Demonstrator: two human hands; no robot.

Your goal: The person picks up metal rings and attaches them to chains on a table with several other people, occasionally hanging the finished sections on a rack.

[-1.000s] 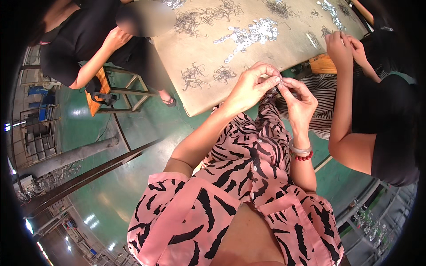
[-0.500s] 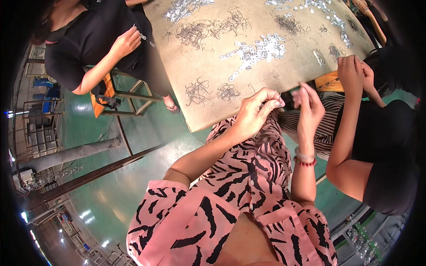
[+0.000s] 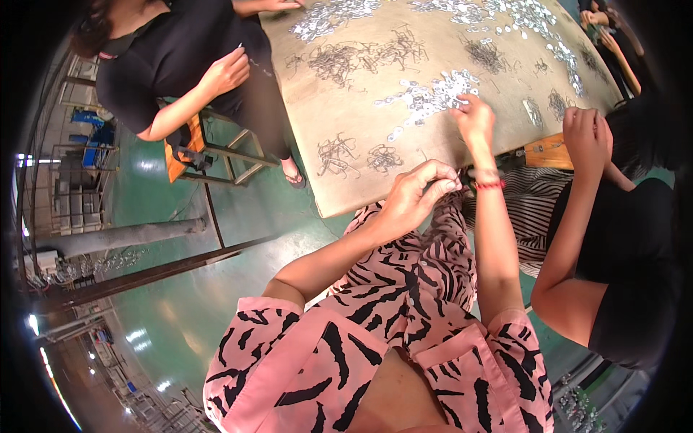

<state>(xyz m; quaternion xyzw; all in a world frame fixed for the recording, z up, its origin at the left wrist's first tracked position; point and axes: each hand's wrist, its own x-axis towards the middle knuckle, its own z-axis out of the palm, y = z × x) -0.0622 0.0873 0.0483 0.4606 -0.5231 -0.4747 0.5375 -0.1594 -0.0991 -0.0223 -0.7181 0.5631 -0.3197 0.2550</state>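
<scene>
My left hand (image 3: 422,193) is held just off the near edge of the table, thumb and forefinger pinched together. Something thin and small seems to show at the fingertips, but its kind is too small to tell. Out over the table, my right hand (image 3: 476,126) has its bent fingertips at the right side of a pile of small flat silver metal pieces with holes (image 3: 433,97). Thumb and forefinger look drawn together there; whatever is between them is hidden. Nearer the left corner lie two small heaps of bent wire hooks (image 3: 338,155).
More wire hooks (image 3: 350,61) and metal pieces (image 3: 332,20) cover the far part of the table (image 3: 303,108). A co-worker in black (image 3: 173,65) is at the left, with a wooden stool (image 3: 177,155) close by. Another co-worker's arm (image 3: 574,195) is near my right side.
My right hand has gone from beside my left hand forward over the table to the metal pile. My left hand keeps its pinch in nearly the same place. The view has shifted slightly.
</scene>
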